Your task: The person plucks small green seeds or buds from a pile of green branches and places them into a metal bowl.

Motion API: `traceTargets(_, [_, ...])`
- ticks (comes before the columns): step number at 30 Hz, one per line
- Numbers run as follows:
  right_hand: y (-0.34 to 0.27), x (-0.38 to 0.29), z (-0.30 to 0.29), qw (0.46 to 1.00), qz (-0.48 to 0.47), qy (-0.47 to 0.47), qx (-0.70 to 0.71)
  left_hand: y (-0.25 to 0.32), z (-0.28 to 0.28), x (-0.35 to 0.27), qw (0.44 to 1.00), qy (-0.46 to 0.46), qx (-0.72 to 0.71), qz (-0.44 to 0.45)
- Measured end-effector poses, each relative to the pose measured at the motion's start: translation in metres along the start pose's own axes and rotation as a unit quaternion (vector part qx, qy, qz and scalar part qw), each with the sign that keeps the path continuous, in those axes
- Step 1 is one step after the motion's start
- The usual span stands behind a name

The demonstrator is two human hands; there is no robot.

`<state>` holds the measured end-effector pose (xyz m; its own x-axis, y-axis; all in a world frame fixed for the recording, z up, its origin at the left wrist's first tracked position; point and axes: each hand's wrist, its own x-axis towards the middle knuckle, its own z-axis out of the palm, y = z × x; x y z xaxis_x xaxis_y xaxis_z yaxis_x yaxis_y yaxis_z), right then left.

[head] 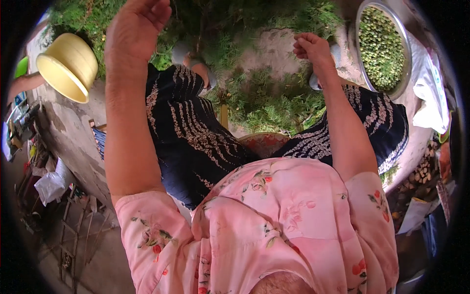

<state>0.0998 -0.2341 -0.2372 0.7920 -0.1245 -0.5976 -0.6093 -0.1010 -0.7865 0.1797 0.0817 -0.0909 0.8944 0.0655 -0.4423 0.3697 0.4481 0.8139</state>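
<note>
My left hand (136, 31) is raised at the upper left, its fingers curled and partly cut off by the frame's top edge. Whether anything lies within it cannot be seen. Above my right knee, my right hand (313, 47) has its fingers bent together; anything small pinched there is too hard to make out. Between my feet and beyond lie cut evergreen sprigs (271, 115) with flat, scaly foliage. To my right stands a wide metal basin (407, 60) holding many small green cones or seed pods (382, 49).
At the left, another person's arm (27, 86) reaches to a tilted yellow plastic basin (66, 66). A white plastic bag (431, 99) lies beside the metal basin. Further left are a white sack (55, 182) and a metal frame (75, 235). I sit on a low seat (264, 141).
</note>
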Motion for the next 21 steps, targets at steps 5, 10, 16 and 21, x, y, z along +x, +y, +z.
traceTargets(5, [0.09, 0.014, 0.041, 0.974, 0.175, -0.143, -0.025, 0.012, 0.019, -0.025, 0.996, 0.063, -0.017, 0.059])
traceTargets(10, [0.174, -0.015, 0.127, 0.9, 0.27, -0.339, -0.051, 0.047, -0.044, -0.021, 0.962, -0.186, -0.198, -0.036])
traceTargets(16, [0.231, -0.063, 0.178, 0.85, -0.065, -0.35, -0.388, 0.057, -0.052, -0.02, 0.993, -0.036, -0.108, 0.008])
traceTargets(21, [0.234, -0.059, 0.176, 0.763, -0.166, -0.365, -0.506, 0.047, -0.041, -0.028, 0.995, -0.009, -0.102, 0.003])
